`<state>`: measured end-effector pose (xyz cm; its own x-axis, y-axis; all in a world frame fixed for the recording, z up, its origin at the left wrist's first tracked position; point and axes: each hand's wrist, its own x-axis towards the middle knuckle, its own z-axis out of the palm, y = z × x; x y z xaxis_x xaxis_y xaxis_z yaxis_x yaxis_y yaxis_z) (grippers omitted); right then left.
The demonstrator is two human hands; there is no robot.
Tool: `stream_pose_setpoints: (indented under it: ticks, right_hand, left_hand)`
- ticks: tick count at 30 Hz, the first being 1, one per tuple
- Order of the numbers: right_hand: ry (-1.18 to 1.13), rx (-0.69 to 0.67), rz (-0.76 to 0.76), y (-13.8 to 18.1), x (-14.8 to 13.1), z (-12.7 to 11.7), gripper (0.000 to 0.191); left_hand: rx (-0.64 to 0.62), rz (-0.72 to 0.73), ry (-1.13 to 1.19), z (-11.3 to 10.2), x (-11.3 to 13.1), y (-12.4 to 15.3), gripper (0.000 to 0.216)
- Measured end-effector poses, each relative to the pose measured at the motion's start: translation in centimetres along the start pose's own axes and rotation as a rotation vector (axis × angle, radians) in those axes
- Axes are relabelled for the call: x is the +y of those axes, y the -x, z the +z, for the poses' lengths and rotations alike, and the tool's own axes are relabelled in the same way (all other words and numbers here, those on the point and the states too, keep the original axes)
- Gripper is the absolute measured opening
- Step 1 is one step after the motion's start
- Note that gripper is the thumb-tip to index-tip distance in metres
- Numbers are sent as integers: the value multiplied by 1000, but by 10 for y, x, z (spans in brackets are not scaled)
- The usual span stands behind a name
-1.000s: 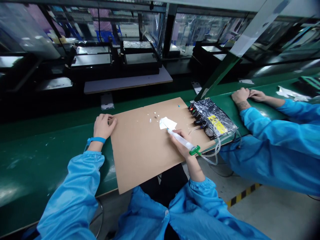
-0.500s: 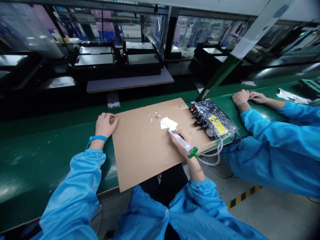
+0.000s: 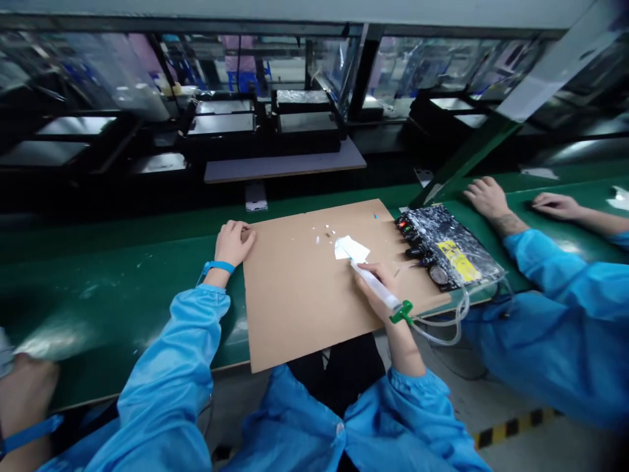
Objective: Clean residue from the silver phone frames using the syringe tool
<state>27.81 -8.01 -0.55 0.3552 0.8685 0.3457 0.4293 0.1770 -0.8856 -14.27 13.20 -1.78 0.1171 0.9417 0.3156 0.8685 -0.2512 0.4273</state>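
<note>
My right hand (image 3: 376, 288) is closed round a dispensing syringe (image 3: 378, 286) with a whitish barrel and a green cap, from which a clear air tube runs. The syringe slants, its tip at the lower edge of a white piece of paper (image 3: 352, 250). That paper lies on a brown cardboard sheet (image 3: 295, 301). At the sheet's upper left corner rests my left hand (image 3: 233, 242), fingers loosely curved and thumb apart, touching the edge; a blue wrist strap is around the wrist.
Right of the cardboard stands a black dispenser box (image 3: 447, 246) with knobs and a gauge, tubes trailing from it. A co-worker's hands (image 3: 489, 196) rest on the green bench (image 3: 171, 275) at the right. Another person's blurred hand (image 3: 29, 387) is at lower left. Black trays (image 3: 304, 121) stand behind.
The view has swung left, so everything sits further right. Another person's hand has come into view at lower left. The co-worker's hands at the right have moved apart. My grip is unchanged.
</note>
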Motion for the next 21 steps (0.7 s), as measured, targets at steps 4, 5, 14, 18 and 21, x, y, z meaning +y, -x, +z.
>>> stream_pose_setpoints:
  ticks: [4, 5, 14, 18, 21]
  right_hand:
    - [-47, 9, 12, 0, 6, 0, 26]
    - [-60, 7, 4, 0, 7, 0, 26]
    - [28, -13, -25, -6, -10, -1, 23]
    - [64, -30, -26, -5, -11, -4, 21]
    - [57, -28, -37, -4, -8, -5, 21]
  left_hand:
    - [-11, -2, 1, -3, 5, 0, 22]
    - [-3, -10, -3, -4, 6, 0, 22]
    - [49, 6, 37, -2, 7, 1, 20]
    - [52, -1, 40, 3, 3, 0, 21]
    - [36, -9, 40, 1, 6, 1, 18]
